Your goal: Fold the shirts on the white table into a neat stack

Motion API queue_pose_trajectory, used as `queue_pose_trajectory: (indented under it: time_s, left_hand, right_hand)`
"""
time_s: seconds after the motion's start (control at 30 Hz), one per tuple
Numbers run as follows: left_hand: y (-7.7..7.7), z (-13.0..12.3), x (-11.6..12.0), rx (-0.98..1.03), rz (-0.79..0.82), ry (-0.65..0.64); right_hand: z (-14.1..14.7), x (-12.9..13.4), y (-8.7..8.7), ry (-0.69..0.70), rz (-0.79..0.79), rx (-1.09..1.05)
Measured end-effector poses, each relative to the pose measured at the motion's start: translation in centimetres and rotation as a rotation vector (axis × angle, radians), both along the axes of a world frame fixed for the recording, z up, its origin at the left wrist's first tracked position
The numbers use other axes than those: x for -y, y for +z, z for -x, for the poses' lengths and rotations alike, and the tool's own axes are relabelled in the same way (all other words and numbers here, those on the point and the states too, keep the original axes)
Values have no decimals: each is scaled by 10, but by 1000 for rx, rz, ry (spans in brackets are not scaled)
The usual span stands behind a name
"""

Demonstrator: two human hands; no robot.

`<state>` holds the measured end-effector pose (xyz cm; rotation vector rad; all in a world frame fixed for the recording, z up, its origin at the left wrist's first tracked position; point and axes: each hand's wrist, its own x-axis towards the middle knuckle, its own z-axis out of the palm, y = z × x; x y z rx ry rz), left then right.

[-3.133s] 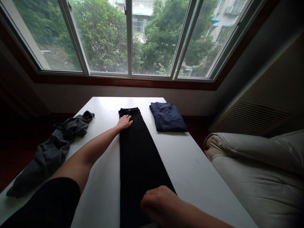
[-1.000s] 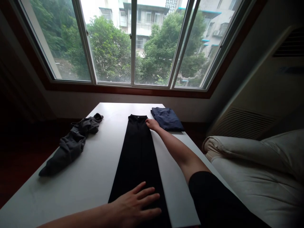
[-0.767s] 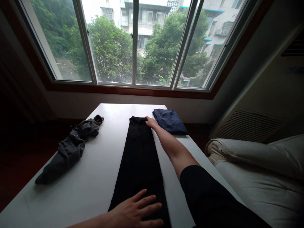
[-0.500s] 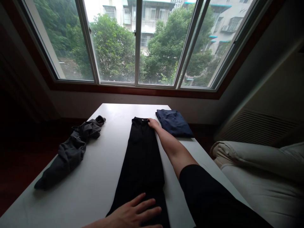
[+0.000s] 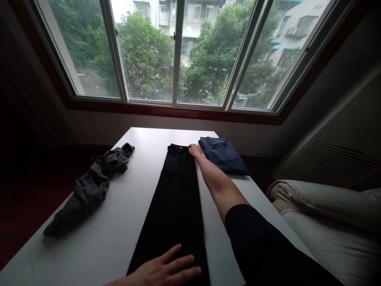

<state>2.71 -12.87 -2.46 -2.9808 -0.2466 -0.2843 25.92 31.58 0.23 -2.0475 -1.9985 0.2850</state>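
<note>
Left hand (image 5: 166, 268) splays over, right hand (image 5: 194, 150) pinches, one black garment (image 5: 180, 194) between one gray garment (image 5: 92, 186) and one navy garment (image 5: 224, 155).

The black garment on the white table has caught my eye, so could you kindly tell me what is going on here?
A person has both hands at the black garment, which lies lengthwise on the white table. The right hand grips the right corner of its far end, while the left hand is spread over its near part. A crumpled grey garment lies along the table's left edge, and a folded navy cloth lies at the right.
</note>
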Motion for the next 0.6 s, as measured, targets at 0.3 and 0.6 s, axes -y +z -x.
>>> queue_pose_trajectory:
  time_s: [0.3,0.6]
  left_hand:
    - [-17,-5,15,65,-140,46]
    - [-15,-8,17,108,-81,65]
  right_hand:
    - [6,-7,-3,-77,-7,-7]
    - [1,-5,-9,-48,7,-16]
